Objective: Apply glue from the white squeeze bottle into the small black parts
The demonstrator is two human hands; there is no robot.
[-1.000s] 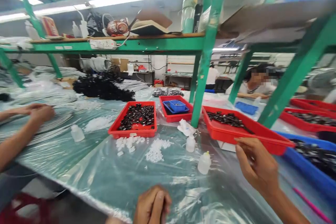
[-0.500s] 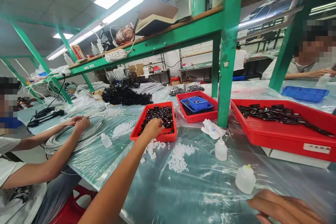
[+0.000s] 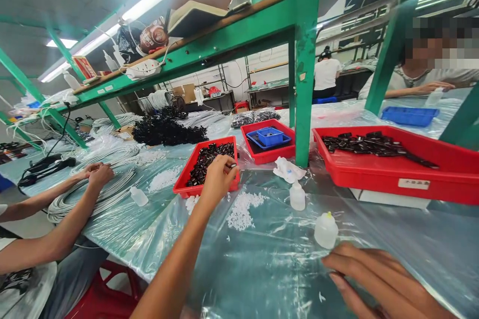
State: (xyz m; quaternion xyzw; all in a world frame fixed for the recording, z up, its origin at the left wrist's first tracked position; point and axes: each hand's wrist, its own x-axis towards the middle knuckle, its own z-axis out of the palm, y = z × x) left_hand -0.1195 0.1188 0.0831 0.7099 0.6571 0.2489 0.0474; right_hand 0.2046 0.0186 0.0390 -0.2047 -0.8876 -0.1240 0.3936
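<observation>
The left hand (image 3: 219, 177) is curling its fingers over the near corner of a red tray (image 3: 183, 190) filled with small black parts (image 3: 205, 159); whether it is gripping one is unclear. The right hand (image 3: 374, 279) is lying with its fingers spread on the plastic-covered table (image 3: 262, 269), just beside a white dropper bottle (image 3: 325, 230). A second bottle (image 3: 297, 196) is standing near a pile of white pellets (image 3: 241, 209). At the left, a co-worker's hands (image 3: 95, 174) are resting on coils of white cable (image 3: 119, 184). A green post (image 3: 305, 84) is standing between the small trays and a large red tray (image 3: 392, 179).
</observation>
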